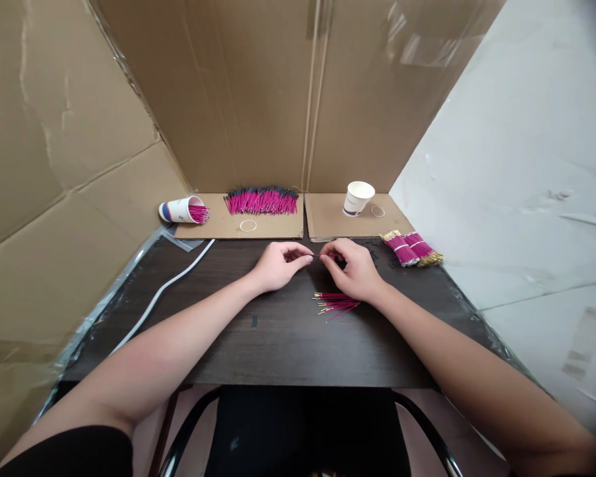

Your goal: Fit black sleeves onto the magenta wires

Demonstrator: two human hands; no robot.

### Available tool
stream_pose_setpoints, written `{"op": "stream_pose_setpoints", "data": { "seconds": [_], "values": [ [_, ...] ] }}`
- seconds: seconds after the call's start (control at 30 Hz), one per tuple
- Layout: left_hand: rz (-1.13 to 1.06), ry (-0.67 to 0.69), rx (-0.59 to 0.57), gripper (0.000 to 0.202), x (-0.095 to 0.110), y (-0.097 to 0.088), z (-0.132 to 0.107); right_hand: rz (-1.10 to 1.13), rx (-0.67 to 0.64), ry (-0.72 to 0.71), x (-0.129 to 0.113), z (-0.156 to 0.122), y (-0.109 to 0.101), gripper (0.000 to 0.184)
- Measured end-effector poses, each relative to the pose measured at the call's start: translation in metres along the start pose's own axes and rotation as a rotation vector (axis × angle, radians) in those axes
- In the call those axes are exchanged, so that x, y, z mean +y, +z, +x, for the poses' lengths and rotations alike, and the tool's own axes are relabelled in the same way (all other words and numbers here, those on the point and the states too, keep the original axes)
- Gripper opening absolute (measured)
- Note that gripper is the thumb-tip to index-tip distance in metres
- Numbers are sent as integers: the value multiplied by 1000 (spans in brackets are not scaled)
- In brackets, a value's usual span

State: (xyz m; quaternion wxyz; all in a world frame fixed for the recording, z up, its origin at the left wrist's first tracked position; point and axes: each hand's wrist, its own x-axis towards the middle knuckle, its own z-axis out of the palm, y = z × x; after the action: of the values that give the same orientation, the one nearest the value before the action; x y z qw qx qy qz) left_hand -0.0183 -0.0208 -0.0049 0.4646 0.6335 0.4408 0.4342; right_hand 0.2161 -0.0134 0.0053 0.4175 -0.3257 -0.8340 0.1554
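Note:
My left hand [278,264] and my right hand [352,268] meet over the middle of the dark table [258,331]. Both are pinched on a thin pink wire [318,255] stretched between the fingertips. Just below my right hand lies a small loose bunch of pink wires with gold tips [334,303]. To the right of that hand lie two tied bundles of the same wires [411,249].
At the back a large pile of pink wires [261,201] lies on cardboard [228,225], with a tipped paper cup holding wires [181,211] and a rubber band [248,226]. An upright paper cup [357,197] stands right. Cardboard walls surround; a grey cable [163,291] runs left.

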Motion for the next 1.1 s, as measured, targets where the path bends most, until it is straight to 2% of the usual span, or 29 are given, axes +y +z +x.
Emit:
{"op": "stream_pose_setpoints", "data": {
  "seconds": [1.1],
  "values": [
    [-18, -11, 10, 27, -3, 0, 1, -13, -1, -10, 5, 1, -3, 8]
  ]
}}
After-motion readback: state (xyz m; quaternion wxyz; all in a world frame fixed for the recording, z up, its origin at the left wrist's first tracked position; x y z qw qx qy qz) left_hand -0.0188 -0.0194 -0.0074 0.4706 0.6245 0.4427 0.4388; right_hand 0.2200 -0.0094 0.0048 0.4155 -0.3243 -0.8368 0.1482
